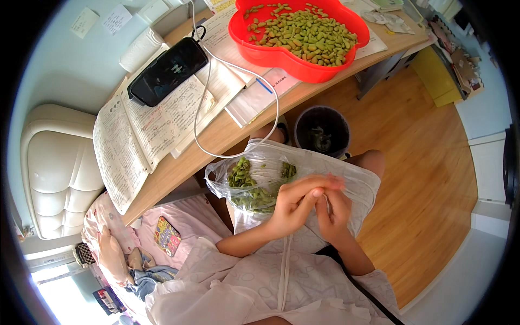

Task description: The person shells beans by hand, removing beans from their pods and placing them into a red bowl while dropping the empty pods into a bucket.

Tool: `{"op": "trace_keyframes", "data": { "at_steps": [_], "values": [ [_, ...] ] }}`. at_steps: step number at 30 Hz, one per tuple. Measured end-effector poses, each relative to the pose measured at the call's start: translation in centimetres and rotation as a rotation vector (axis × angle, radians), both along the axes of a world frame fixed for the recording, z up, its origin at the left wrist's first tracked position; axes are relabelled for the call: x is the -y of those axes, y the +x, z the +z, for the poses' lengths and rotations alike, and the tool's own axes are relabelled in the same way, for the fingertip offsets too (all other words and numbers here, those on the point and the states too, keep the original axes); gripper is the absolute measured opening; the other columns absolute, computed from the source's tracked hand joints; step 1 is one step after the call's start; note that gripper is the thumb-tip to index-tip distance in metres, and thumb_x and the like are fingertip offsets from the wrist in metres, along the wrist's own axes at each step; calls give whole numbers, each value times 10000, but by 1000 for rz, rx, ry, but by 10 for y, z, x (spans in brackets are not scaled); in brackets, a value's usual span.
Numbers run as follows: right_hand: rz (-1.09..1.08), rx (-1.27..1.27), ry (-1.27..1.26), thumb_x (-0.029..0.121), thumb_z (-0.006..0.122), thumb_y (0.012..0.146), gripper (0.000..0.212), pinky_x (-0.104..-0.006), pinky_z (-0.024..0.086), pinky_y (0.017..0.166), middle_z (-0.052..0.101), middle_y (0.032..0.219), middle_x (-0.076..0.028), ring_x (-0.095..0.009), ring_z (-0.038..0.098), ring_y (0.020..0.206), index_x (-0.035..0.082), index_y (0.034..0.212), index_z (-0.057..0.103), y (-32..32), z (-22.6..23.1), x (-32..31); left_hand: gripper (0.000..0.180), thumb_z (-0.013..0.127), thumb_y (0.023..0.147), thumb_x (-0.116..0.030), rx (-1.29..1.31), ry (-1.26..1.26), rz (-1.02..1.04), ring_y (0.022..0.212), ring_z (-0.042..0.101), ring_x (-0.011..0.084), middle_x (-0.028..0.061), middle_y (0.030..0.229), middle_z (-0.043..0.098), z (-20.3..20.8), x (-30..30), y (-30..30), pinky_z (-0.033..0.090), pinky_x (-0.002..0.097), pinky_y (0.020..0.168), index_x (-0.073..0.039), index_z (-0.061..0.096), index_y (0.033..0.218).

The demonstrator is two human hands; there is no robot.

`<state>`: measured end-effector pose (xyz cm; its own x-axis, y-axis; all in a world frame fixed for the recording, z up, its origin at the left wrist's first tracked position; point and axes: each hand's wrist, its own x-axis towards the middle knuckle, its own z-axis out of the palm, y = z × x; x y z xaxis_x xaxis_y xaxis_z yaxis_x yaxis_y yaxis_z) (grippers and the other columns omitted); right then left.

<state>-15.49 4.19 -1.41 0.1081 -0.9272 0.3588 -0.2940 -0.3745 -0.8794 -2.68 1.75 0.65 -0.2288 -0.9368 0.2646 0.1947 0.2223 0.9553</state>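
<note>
Over my lap, my left hand (pixel 295 206) and my right hand (pixel 333 215) meet, thumbs and fingers pressed together. The left fingers reach across above the right hand. Whatever lies between the fingertips is hidden. Just left of the hands, a clear plastic bag (pixel 218 174) rests on my lap with green bean pods (pixel 252 196) inside. On the desk ahead stands a red scalloped bowl (pixel 303 69) holding many loose shelled green beans (pixel 311 35).
A dark waste bin (pixel 346 130) stands on the wooden floor beyond my knees. The desk (pixel 162 189) carries open papers (pixel 127 130), a black device (pixel 170 70) and a white cable (pixel 278 103) looping over its edge. A patterned phone (pixel 167 236) lies on the pink bedding.
</note>
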Motion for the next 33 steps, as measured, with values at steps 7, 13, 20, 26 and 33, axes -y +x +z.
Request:
{"op": "trace_keyframes", "data": {
  "at_steps": [7,13,20,26,33],
  "values": [
    [94,458,391,42,541,915,221,-261,483,713,626,938,-147,-185,633,833,-49,1116,544,12,6,13,192,531,915,-65,105,12,144,970,609,231,124,999,669,-8,9,12,482,323,829,41,648,1024],
    [178,199,401,75,579,905,190,-275,493,708,642,920,-133,-191,641,817,-34,1060,592,1,18,19,205,578,893,-88,220,-286,100,975,617,285,135,1039,664,-11,15,24,487,331,836,21,646,1053],
    [54,61,109,46,592,875,125,-287,470,630,638,851,-144,-249,624,714,-44,959,614,5,11,16,319,544,941,-261,267,-209,-20,1001,647,289,202,1090,655,-1,14,22,503,351,858,33,602,1052],
    [12,38,37,-25,581,835,132,-299,481,592,636,832,-135,-272,629,688,-31,962,616,5,6,14,339,494,967,-292,248,-247,49,985,658,301,230,1100,644,-7,10,12,528,333,814,34,586,951],
    [-82,45,-67,-44,575,817,130,-298,479,575,636,824,-141,-274,629,669,-21,937,621,10,-7,13,384,440,988,-307,208,-254,97,987,658,293,244,1108,637,-14,7,6,532,328,801,46,585,945]
  ]
}}
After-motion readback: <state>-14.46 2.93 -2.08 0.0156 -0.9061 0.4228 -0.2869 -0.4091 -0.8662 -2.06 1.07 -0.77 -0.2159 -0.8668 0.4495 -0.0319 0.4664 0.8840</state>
